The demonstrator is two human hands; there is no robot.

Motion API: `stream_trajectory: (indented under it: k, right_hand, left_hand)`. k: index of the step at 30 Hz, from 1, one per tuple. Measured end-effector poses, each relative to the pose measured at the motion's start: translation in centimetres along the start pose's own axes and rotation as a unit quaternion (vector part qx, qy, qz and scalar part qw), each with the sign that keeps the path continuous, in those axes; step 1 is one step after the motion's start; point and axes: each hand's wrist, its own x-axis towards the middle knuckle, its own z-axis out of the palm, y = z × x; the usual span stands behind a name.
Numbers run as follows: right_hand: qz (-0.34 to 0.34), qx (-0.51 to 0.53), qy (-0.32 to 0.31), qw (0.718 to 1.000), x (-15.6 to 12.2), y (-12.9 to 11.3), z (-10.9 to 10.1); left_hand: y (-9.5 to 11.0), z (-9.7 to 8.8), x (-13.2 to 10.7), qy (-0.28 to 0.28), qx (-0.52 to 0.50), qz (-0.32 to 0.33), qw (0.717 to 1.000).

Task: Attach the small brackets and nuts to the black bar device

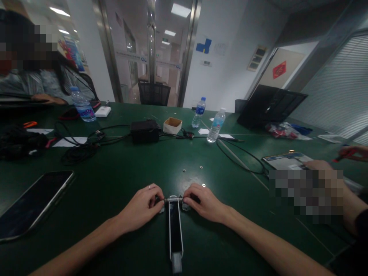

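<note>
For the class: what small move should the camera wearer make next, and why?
The left hand should probably steady its end of the crossbar while the right hand gently turns the other end: the hands seem to pinch opposite ends, and two small pieces lie loose beyond them.

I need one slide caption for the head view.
Left hand and right hand pinch opposite ends of a short metallic bar across a long black, white-edged object on a green table.

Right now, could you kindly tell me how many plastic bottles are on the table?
3: the left bottle is beside the white box; the middle bottle, right of the open box; the right bottle, slightly nearer the camera. Others could be hidden.
</note>
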Motion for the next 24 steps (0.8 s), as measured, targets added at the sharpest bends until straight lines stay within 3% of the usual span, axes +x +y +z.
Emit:
stream_trajectory:
  k: [24]
  right_hand:
    - [-0.018, -0.003, 0.000, 1.000, 0.05, 0.00, -0.16]
  left_hand:
    - [-0.05, -0.02, -0.04, -0.004, -0.001, 0.002, 1.000]
